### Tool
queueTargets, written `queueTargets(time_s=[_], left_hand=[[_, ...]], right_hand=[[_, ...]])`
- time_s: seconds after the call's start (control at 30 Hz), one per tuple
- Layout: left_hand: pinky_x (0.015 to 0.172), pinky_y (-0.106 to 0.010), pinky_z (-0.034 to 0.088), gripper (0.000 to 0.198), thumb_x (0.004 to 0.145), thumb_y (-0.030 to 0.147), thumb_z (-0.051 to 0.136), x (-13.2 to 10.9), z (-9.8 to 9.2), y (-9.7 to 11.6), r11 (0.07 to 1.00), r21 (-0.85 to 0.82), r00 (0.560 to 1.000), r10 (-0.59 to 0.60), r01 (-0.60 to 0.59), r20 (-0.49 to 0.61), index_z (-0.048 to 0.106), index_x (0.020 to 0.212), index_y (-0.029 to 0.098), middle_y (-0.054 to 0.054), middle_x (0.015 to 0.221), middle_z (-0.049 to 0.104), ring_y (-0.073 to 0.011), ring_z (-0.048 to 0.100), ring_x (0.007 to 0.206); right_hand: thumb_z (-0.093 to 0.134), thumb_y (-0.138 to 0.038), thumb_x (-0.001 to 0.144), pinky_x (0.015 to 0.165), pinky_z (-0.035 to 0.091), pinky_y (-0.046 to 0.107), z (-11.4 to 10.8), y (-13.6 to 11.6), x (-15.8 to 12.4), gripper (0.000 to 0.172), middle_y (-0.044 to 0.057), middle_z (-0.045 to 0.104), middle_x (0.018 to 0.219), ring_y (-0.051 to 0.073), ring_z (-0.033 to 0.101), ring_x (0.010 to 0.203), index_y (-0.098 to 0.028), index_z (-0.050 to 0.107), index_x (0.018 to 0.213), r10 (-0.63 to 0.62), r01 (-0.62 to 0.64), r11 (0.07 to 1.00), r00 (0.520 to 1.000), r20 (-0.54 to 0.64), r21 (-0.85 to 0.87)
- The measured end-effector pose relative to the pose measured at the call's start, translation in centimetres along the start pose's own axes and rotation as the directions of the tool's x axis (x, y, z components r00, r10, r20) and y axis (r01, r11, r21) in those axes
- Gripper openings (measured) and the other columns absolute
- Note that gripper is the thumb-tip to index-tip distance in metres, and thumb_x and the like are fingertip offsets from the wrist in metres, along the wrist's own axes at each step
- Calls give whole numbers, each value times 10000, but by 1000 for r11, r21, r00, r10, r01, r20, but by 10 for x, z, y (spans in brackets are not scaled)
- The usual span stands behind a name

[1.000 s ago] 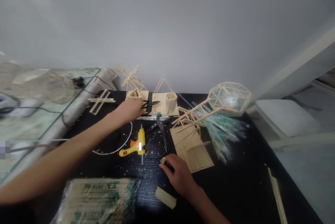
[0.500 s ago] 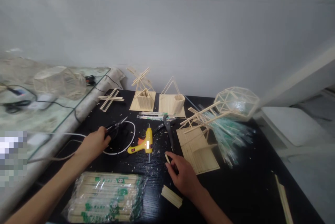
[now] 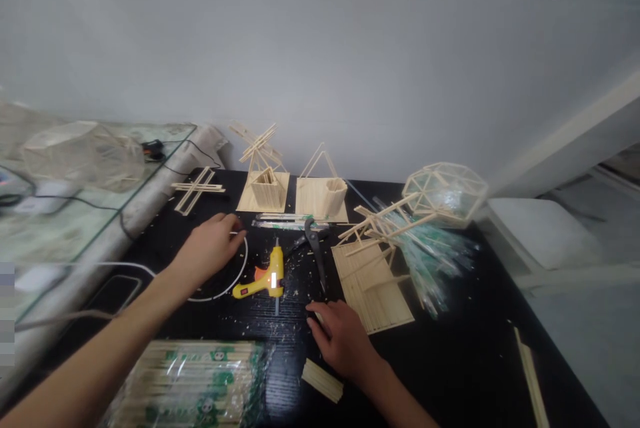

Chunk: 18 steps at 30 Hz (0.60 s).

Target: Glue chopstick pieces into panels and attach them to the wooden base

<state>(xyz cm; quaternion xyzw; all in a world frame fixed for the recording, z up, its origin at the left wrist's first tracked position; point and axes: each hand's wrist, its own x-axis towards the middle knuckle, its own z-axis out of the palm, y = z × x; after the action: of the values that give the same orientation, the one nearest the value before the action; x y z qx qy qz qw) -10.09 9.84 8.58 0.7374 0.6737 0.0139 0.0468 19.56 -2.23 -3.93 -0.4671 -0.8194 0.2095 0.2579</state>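
Yellow glue gun [image 3: 274, 275]: left of it, the left hand [image 3: 213, 245] (its grip I cannot tell) could, sweeping carelessly, snag the white cord [image 3: 247, 257]; right of it, the right hand [image 3: 344, 341] pinches a short stick [image 3: 319, 316], droppable if loosened.

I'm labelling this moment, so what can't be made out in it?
In the head view:
- Left hand: its own back hides whether it holds anything.
- Pale piece in the right hand: the grip covers most.
- Bagged sticks: near side cut off by the bottom edge.
- Green printing: too small and blurred to read.
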Motion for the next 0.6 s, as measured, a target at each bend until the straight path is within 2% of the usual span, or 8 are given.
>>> queueTargets(time_s=[0.07, 0.17, 0.27, 0.4, 0.6], left_hand=[[867, -392, 561, 269, 995, 337, 474, 23, -9, 33, 990, -48, 991, 130, -132, -37, 665, 1082, 167, -135, 1098, 685, -289, 711, 967], [974, -382, 537, 311, 1000, 292, 518, 59, -14, 82, 948, -100, 951, 293, -303, -98, 611, 1280, 193, -123, 1205, 644, -254, 696, 1034], [984, -417, 534, 420, 966, 256, 595, 88, -10, 117, 912, -121, 917, 378, -392, -129, 556, 1381, 201, -149, 1282, 597, -281, 681, 1089], [962, -421, 543, 392, 953, 248, 632, 113, 1, 140, 887, -135, 896, 427, -441, -124, 586, 1339, 196, -161, 1313, 581, -280, 695, 1064], [962, -417, 538, 317, 940, 209, 642, 132, 15, 148, 877, -126, 885, 454, -464, -106, 627, 1252, 154, -161, 1204, 633, -284, 690, 1057]], right_hand=[[607, -216, 966, 762, 482, 340, 0, 0, 0, 191, 63, 739, 875, 243, 686, 822, -219, 684, 1141, 15, -15, 1000, 1000, 8, 8], [614, -214, 967, 780, 477, 338, 1, 1, 0, 184, 56, 752, 902, 239, 692, 834, -231, 679, 1138, 27, -27, 999, 1000, 13, 21], [614, -231, 975, 784, 468, 336, 2, 1, 0, 164, 54, 752, 894, 236, 691, 824, -237, 681, 1125, 29, -29, 999, 1000, 11, 15], [616, -233, 975, 771, 454, 323, 2, 2, 0, 151, 50, 751, 882, 225, 691, 812, -235, 683, 1111, 18, -18, 999, 1000, 9, 32], [617, -223, 971, 750, 429, 322, 2, 3, 0, 118, 40, 760, 863, 212, 684, 789, -229, 686, 1066, -10, 11, 998, 1000, -7, 58]])
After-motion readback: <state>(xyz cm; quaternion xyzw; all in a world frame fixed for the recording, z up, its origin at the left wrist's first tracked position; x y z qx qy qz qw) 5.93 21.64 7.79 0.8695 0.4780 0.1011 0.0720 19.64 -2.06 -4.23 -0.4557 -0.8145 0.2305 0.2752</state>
